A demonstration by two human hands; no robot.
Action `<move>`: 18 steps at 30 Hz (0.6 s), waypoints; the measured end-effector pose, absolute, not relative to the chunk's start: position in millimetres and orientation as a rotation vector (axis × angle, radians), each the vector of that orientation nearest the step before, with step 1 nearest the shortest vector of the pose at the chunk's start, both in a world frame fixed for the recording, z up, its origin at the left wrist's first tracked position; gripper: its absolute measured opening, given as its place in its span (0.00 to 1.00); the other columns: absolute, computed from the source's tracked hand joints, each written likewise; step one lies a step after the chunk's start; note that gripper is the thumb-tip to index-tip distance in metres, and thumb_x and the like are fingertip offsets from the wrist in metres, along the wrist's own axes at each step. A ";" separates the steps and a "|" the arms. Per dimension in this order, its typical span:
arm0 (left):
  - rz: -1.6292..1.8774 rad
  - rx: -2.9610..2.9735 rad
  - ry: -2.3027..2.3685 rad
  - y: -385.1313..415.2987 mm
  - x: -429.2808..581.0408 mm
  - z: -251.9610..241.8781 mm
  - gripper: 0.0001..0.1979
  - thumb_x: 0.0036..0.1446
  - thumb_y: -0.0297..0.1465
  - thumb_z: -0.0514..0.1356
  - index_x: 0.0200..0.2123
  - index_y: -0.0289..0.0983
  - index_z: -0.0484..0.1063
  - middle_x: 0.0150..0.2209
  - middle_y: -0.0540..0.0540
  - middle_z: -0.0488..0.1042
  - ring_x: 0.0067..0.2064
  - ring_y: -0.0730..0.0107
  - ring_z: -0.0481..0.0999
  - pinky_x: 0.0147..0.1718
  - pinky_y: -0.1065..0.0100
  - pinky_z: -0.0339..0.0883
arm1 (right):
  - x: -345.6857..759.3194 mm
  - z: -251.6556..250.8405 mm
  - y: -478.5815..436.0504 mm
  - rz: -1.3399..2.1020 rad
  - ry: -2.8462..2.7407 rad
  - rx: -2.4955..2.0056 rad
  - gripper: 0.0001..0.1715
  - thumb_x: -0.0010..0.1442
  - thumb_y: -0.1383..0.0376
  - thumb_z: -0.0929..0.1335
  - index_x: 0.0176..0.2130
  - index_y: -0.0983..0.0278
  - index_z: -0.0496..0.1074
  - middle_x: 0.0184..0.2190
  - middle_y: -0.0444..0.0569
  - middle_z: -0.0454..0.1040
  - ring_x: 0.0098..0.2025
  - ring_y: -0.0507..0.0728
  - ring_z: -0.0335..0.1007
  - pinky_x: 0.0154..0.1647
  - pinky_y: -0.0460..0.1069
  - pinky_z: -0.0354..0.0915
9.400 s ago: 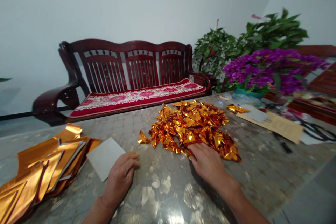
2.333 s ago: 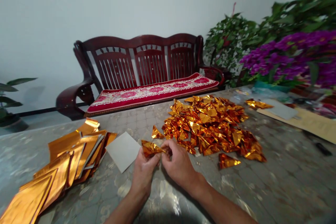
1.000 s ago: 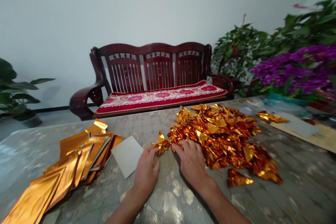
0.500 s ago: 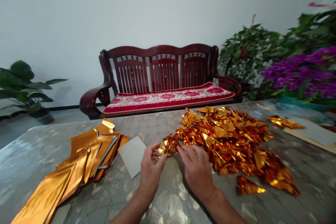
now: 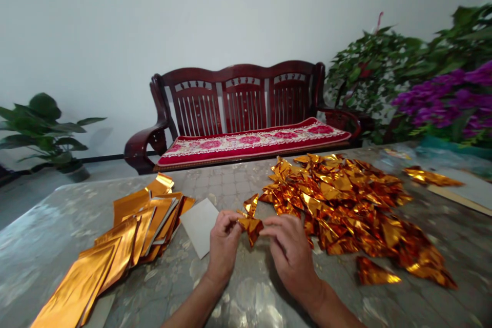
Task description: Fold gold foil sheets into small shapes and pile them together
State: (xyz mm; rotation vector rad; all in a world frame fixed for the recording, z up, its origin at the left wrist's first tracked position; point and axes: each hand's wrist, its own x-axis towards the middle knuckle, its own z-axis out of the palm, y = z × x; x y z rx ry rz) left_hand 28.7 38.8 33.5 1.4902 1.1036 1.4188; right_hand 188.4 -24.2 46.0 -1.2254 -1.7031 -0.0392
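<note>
Between my hands is a piece of folded gold foil paper (image 5: 251, 225), with one point sticking up and another pointing down. My left hand (image 5: 224, 241) pinches its left side between thumb and fingers. On the other side, the fingertips of my right hand (image 5: 290, 246) are closed at its right corner. A pile of folded gold foil pieces (image 5: 338, 200) lies just beyond and to the right of my right hand. One loose folded piece (image 5: 374, 271) lies in front of that pile. Left of my left hand is a pale square sheet (image 5: 200, 225).
Stacked flat gold foil sheets (image 5: 126, 236) fan across the left of the patterned table (image 5: 246, 302). At the right are a pale board (image 5: 467, 189) and purple flowers (image 5: 453, 97). A wooden bench (image 5: 240, 102) with a red cushion stands behind, and a potted plant (image 5: 46, 128) at left.
The folded foil piece has turned between my hands and now shows points up and down. My right hand has shifted slightly right. The whole view has moved a little, too.
</note>
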 end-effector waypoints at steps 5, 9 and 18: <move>1.380 1.535 1.059 36.3 31.8 28.6 0.06 0.54 0.34 0.63 0.29 0.39 0.78 0.31 0.49 0.71 0.36 0.68 0.72 0.38 0.69 0.64 | 190.7 70.4 -15.2 0.201 -1.624 -1.349 0.08 0.64 0.65 0.65 0.40 0.59 0.75 0.40 0.48 0.76 0.47 0.59 0.65 0.50 0.54 0.61; 1.303 1.603 1.037 31.4 34.7 30.1 0.06 0.55 0.34 0.63 0.29 0.38 0.78 0.30 0.49 0.73 0.34 0.69 0.73 0.36 0.70 0.64 | 189.1 78.4 -13.7 0.298 -1.675 -1.413 0.06 0.62 0.66 0.68 0.38 0.58 0.76 0.38 0.45 0.77 0.45 0.58 0.65 0.48 0.53 0.60; 1.147 1.384 1.018 24.2 41.3 37.6 0.07 0.52 0.33 0.63 0.31 0.35 0.75 0.23 0.51 0.75 0.25 0.73 0.73 0.27 0.73 0.66 | 185.6 74.3 -12.5 0.308 -1.712 -1.476 0.06 0.59 0.71 0.69 0.33 0.60 0.73 0.34 0.43 0.76 0.42 0.57 0.65 0.45 0.50 0.58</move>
